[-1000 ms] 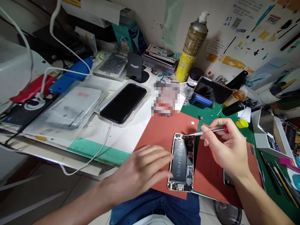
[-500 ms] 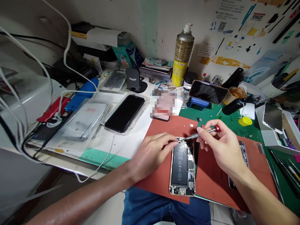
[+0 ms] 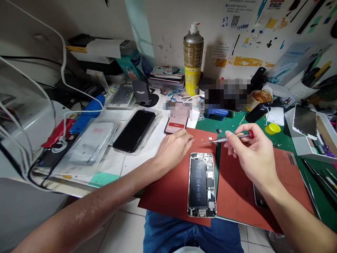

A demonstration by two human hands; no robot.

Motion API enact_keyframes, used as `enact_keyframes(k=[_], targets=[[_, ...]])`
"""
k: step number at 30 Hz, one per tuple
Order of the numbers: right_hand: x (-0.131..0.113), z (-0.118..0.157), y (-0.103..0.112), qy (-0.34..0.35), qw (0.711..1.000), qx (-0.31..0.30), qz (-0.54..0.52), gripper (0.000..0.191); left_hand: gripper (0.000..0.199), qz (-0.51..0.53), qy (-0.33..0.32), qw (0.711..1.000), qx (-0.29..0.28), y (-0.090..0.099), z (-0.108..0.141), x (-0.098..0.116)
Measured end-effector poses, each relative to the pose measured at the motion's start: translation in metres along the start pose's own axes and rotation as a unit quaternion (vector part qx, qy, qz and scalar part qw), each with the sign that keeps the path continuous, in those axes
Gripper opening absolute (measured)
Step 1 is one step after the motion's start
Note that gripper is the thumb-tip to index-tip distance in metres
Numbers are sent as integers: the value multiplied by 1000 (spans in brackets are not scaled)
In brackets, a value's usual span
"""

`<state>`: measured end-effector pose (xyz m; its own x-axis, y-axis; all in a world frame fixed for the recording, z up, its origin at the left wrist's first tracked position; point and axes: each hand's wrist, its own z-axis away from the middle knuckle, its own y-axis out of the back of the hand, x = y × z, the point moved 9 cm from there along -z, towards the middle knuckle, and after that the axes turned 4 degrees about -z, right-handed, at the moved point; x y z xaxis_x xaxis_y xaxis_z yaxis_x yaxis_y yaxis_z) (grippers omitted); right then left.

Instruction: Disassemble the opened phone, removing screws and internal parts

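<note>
My right hand (image 3: 251,146) grips a slim screwdriver (image 3: 225,139) with a silver shaft and a red end; its tip points left above the red-brown mat (image 3: 163,196). With fingers pinched together, my left hand (image 3: 177,144) is over the mat's upper left part; whatever is at its fingertips is too small to name. Below both hands lies an opened phone (image 3: 202,184), its black battery (image 3: 198,182) and inner boards exposed. Tiny parts, among them a small white piece (image 3: 210,138), lie near the screwdriver tip. A second phone frame (image 3: 259,197) is partly hidden under my right forearm.
A black phone (image 3: 134,131) lies at left, and a lit phone (image 3: 176,125) sits behind my left hand. A spray can (image 3: 193,59) stands at the back. At right are a yellow cap (image 3: 272,128), a box with a screen (image 3: 304,121) and several tweezers (image 3: 312,189).
Both hands have moved up off the opened phone's top end, the left one going left. The screwdriver tip has left the phone and is now over the mat. The view has shifted slightly.
</note>
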<state>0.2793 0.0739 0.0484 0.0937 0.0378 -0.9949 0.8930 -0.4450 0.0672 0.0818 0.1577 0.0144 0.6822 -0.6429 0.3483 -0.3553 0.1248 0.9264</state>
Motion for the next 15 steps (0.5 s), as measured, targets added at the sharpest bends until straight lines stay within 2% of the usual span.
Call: enact_keyframes(k=[7, 15], targets=[[-3, 1, 2, 10, 1000, 4, 7, 30, 26, 2, 6, 1000, 24, -3, 3, 0], [-2, 1, 4, 12, 1000, 6, 17, 28, 32, -12, 2, 1000, 10, 0, 18, -2]])
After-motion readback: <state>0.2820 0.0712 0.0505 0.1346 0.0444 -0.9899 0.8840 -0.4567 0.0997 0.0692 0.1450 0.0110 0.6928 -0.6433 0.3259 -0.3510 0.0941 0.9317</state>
